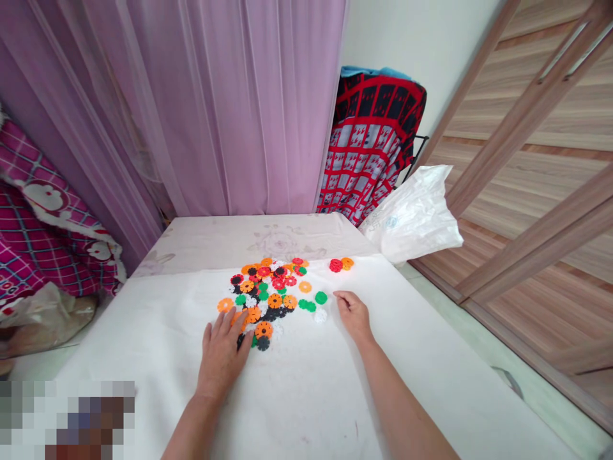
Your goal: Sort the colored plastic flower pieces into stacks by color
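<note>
A loose pile of notched plastic discs (274,301) in orange, red, green, black and white lies on the table's white cover. My left hand (221,348) rests at the pile's near left edge, fingers spread over some orange and black discs. To the right of the pile is my right hand (353,314), its fingers curled together; whatever they may hold is hidden. Just left of it lie a green disc (320,298) and a white disc (320,315). Farther back, a red disc (336,265) and an orange disc (347,263) sit apart from the pile.
The white-covered table (306,390) has a floral cloth (215,236) across its far end. A white plastic bag (416,217) stands by the far right corner. Purple curtains (249,108) hang behind, and a wooden wardrobe (536,191) is on the right.
</note>
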`<action>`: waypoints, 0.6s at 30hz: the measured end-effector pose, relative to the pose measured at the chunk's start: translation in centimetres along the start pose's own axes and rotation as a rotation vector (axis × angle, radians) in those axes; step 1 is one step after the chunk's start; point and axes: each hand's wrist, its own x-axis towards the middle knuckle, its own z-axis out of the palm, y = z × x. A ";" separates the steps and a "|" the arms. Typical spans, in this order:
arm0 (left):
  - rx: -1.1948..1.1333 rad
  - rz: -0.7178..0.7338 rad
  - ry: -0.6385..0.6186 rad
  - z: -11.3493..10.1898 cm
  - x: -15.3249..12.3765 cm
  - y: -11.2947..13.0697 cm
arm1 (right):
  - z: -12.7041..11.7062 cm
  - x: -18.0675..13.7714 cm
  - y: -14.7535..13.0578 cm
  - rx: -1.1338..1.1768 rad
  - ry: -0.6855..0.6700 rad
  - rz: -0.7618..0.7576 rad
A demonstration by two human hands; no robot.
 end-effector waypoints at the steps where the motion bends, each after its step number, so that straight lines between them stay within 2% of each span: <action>1: 0.003 0.000 -0.004 0.0 0.0 0.1 | 0.0 -0.5 -0.4 0.030 0.001 0.019; 5: 0.010 -0.011 0.002 -0.1 0.2 0.3 | 0.0 -2.1 -2.0 0.091 0.001 0.107; 8: -0.008 -0.017 0.018 -0.1 0.3 0.3 | -0.1 -3.0 -3.2 0.103 -0.051 0.125; 13: -0.057 -0.031 0.082 -0.1 0.1 0.0 | -0.1 -4.0 -4.3 0.095 -0.119 0.071; 18: -0.057 -0.034 0.170 -0.1 -0.9 -0.3 | 0.4 -4.1 -4.2 -0.036 -0.156 -0.025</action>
